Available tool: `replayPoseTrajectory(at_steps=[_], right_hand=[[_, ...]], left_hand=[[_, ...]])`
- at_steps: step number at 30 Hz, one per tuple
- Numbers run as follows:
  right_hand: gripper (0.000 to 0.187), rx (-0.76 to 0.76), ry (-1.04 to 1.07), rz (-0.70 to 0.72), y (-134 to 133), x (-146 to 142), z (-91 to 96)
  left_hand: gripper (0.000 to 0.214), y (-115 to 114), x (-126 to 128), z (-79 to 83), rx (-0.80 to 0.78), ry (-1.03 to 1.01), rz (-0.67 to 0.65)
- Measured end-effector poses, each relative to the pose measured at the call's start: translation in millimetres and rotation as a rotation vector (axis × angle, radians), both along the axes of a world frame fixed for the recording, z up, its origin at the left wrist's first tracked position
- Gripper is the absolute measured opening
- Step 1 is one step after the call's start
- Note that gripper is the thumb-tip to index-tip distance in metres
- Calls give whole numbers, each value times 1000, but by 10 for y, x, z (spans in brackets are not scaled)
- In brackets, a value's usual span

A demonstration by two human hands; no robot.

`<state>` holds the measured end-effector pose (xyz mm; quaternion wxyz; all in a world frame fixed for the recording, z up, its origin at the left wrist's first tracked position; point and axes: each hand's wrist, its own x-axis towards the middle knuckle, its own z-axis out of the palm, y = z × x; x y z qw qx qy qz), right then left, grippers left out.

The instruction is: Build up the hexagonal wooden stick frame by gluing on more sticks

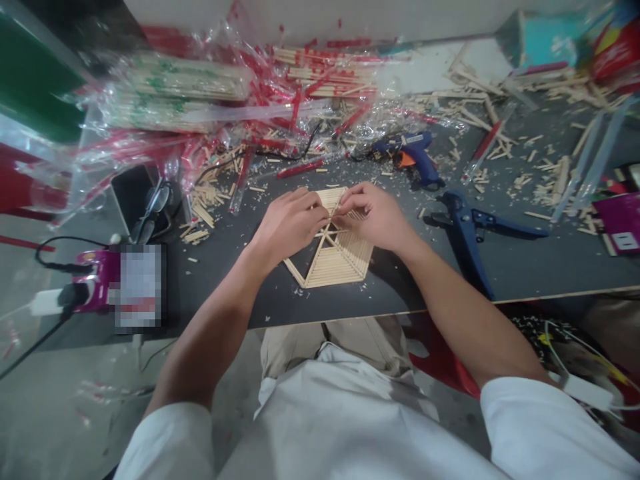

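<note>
Bare worktop point(230, 293) opens near-left of the panel point(333, 260). Right, cutters point(467, 230) block close by; glue gun point(410, 157) sits beyond, wrappers point(200, 100) crowd the far left, scraps point(550, 180) the far right.

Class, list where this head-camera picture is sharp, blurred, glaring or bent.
Head view: sharpest at the left hand and right hand on the stick panel. Head view: edges smear, and the plastic wrappers catch white glare. Head view: the wide lens seems to stretch the white sleeves toward the corners; a pixelated block masks something at left.
</note>
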<state>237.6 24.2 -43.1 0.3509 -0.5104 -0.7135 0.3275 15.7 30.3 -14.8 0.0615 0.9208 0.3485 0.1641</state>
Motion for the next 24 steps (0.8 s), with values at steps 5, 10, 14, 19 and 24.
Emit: replayPoseTrajectory(at_steps=[5,10,14,19,24], right_hand=[[37,1,-8,-6,-5,9,24],[28,-27,-26,0,-13,15,56],[13,-13,-61,-6,-18,9,59],[9,-30,-72,2,-28,-3,76],[8,-41,-61,-13,-37,-16,99]], left_hand=[[35,4,16,-5,-4,22,-4],[35,-12,10,-15,80,82,-29],[37,-18,0,-18,95,89,-16],[40,-13,-18,16,23,67,-11],[32,39,-97,37,-112,-55,-3]])
